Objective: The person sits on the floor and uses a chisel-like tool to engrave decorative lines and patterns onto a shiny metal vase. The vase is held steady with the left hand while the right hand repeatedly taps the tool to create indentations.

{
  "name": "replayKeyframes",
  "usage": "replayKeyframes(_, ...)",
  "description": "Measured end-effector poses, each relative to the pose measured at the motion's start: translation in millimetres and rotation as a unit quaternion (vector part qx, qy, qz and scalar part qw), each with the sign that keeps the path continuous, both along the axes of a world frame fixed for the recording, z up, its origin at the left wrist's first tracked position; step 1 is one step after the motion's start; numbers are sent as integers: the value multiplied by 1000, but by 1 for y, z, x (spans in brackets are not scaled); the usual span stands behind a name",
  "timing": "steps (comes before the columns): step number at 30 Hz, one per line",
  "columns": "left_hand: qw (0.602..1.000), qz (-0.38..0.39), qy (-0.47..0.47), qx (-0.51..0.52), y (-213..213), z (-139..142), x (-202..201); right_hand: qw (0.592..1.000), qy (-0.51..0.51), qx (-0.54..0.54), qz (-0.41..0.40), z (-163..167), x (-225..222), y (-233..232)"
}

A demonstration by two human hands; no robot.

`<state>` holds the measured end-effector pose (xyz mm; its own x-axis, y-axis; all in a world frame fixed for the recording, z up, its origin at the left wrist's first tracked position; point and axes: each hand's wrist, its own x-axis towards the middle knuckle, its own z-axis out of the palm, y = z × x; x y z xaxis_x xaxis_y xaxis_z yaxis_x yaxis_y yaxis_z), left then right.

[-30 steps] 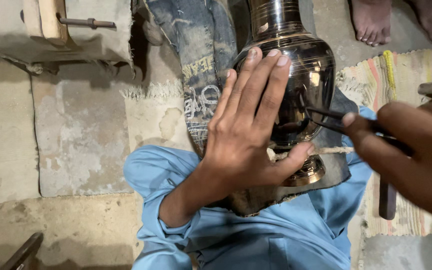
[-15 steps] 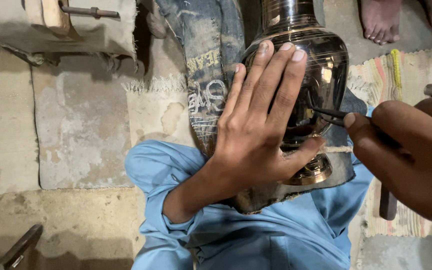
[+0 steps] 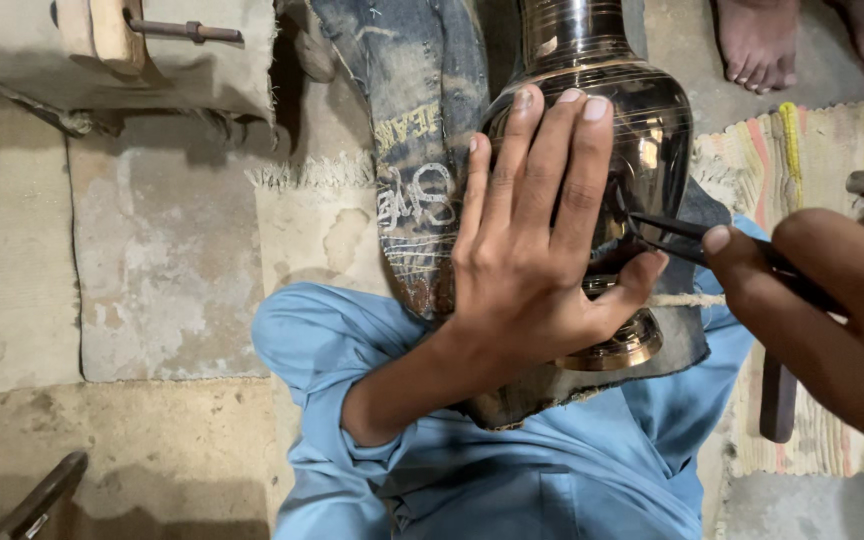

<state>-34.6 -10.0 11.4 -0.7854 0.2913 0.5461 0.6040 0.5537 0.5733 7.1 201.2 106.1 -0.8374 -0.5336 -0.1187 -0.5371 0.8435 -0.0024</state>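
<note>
- Rough concrete floor, patched and stained, fills the left half of the view; a frayed pale mat lies on it, and a striped woven rug covers the right side.
- Nearest the camera, blue trousers cover the person's folded legs, with one knee bent out to the left.
- One left hand lies flat with fingers spread against the side of the metal vase; it presses rather than grasps, the thumb hooked round just above the vase's foot.
- One right hand is closed around a thin dark pointed tool, whose tip meets the vase's belly just beside the left thumb.
- One vase only: dark, polished metal with fine engraved bands, lying tilted across the lap with its brass-coloured foot toward the person and its neck pointing away. Whether anything is inside cannot be seen.
- One strip of worn denim cloth lies under and beside the vase, running away from the lap.
- One dark wooden handle rests on the rug by the right leg.
- Far left, a wooden block with a metal rod sits on a cloth-covered ledge.
- Far right, another person's bare feet stand on the floor.
</note>
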Motion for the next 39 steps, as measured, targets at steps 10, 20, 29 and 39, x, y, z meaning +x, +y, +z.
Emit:
replayKeyframes(10, 1000, 19, 15, 11, 4, -4, 1, 999, -8, 2, -31, 0, 17, 14)
replayKeyframes(20, 999, 30, 20, 13, 7, -3, 0, 999, 15, -27, -18, -1, 20, 7)
replayKeyframes(29, 999, 39, 32, 8, 8, -9, -1, 1000, 16, -14, 21, -5, 29, 19)
replayKeyframes(39, 998, 43, 40, 13, 9, -13, 1, 999, 24, -29, 2, -4, 30, 14)
